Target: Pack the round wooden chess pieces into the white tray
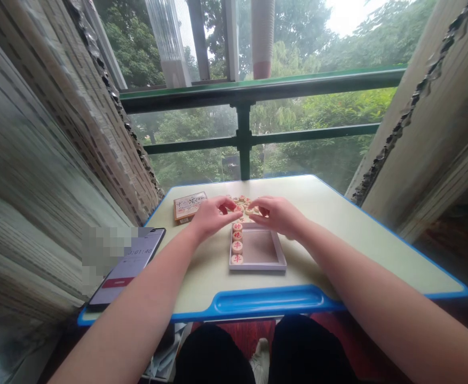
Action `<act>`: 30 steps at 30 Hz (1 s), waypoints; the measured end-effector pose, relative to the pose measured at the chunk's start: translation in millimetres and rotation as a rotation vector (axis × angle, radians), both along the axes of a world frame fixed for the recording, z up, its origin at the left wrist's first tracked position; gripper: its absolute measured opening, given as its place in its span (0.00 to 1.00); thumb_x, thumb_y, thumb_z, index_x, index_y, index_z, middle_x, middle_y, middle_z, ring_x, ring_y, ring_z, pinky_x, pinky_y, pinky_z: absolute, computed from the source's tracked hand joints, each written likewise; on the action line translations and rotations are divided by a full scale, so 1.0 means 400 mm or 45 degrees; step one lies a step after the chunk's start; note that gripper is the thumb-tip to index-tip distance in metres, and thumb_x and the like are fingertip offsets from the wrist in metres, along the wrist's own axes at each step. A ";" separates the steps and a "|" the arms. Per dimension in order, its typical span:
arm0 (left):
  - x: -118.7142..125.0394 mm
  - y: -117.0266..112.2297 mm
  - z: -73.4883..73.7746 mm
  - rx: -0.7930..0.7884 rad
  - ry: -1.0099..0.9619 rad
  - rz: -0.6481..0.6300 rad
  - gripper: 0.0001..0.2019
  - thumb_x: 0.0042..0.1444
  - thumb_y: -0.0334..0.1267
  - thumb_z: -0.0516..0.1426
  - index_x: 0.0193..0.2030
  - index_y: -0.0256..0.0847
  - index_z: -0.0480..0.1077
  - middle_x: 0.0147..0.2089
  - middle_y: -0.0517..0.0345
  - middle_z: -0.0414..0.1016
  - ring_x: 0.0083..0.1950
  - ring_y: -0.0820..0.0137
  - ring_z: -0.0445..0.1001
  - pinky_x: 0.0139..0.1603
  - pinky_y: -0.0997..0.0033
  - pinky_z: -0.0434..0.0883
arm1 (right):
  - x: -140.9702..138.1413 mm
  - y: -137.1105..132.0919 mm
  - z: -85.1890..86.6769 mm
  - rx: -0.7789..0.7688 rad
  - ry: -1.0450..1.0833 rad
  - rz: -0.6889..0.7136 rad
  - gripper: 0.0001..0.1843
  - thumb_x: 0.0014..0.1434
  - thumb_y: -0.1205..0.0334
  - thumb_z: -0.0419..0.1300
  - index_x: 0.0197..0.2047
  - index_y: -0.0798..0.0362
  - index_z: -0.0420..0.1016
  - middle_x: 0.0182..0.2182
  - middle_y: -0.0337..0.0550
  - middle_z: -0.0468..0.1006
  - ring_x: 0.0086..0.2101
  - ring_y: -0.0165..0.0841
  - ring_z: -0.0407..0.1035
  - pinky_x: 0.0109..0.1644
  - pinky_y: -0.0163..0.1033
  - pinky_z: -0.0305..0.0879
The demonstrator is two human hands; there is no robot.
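A shallow white box tray (280, 260) lies in the middle of the small table, with several round wooden xiangqi pieces (237, 247) with red characters in a column along its left side. Beyond its far edge is a loose cluster of more pieces (242, 199), partly hidden by my hands. My left hand (215, 214) reaches over that cluster, thumb and forefinger closed on a red-marked xiangqi piece (238, 209). Across from it, my right hand (277, 214) hovers above the tray's far right corner, thumb and forefinger apart beside the pieces; whether it touches one is unclear.
A printed box lid (185, 207) rests at the back left. A phone showing a timer (133, 266) lies at the left edge. The table (322, 234) has a blue rim and a front groove (269, 302). Curtains flank both sides; a green railing (244, 133) stands behind.
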State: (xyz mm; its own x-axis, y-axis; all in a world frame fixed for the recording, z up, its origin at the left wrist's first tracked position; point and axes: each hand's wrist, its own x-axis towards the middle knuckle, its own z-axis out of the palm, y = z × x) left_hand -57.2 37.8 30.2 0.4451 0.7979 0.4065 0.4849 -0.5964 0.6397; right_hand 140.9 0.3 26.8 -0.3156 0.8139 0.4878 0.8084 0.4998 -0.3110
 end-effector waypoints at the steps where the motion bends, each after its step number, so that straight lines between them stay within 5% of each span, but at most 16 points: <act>1: 0.001 -0.003 0.002 -0.030 -0.019 -0.018 0.17 0.42 0.50 0.61 0.33 0.37 0.73 0.33 0.55 0.76 0.30 0.72 0.70 0.32 0.72 0.67 | 0.000 -0.001 0.000 0.030 0.014 0.015 0.09 0.52 0.60 0.58 0.37 0.52 0.75 0.23 0.36 0.68 0.23 0.26 0.58 0.29 0.32 0.55; 13: -0.004 0.000 -0.001 -0.388 -0.191 -0.176 0.21 0.41 0.49 0.63 0.39 0.36 0.74 0.34 0.52 0.76 0.32 0.71 0.70 0.27 0.74 0.65 | -0.006 -0.010 0.003 0.229 -0.003 0.180 0.09 0.58 0.59 0.54 0.37 0.53 0.73 0.27 0.40 0.74 0.22 0.24 0.59 0.28 0.31 0.54; 17: -0.008 0.003 0.000 -0.475 -0.185 -0.242 0.20 0.44 0.49 0.61 0.40 0.36 0.76 0.38 0.49 0.77 0.38 0.66 0.73 0.35 0.70 0.68 | -0.007 -0.013 0.005 0.239 0.027 0.172 0.11 0.59 0.57 0.53 0.38 0.53 0.73 0.25 0.40 0.73 0.22 0.25 0.59 0.28 0.31 0.54; 30: -0.008 0.007 -0.005 -0.525 -0.272 -0.274 0.19 0.42 0.48 0.63 0.38 0.37 0.77 0.38 0.49 0.78 0.41 0.62 0.74 0.43 0.64 0.69 | -0.021 -0.027 0.017 0.008 0.136 0.104 0.10 0.55 0.57 0.55 0.32 0.54 0.72 0.18 0.35 0.67 0.19 0.24 0.58 0.26 0.31 0.54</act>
State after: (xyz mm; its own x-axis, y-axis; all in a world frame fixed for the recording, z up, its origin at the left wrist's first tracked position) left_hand -60.5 40.4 28.1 0.5582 0.8107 0.1766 0.2120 -0.3452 0.9143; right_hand 132.5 -10.6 33.7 -0.3267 0.7843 0.5274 0.7273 0.5650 -0.3897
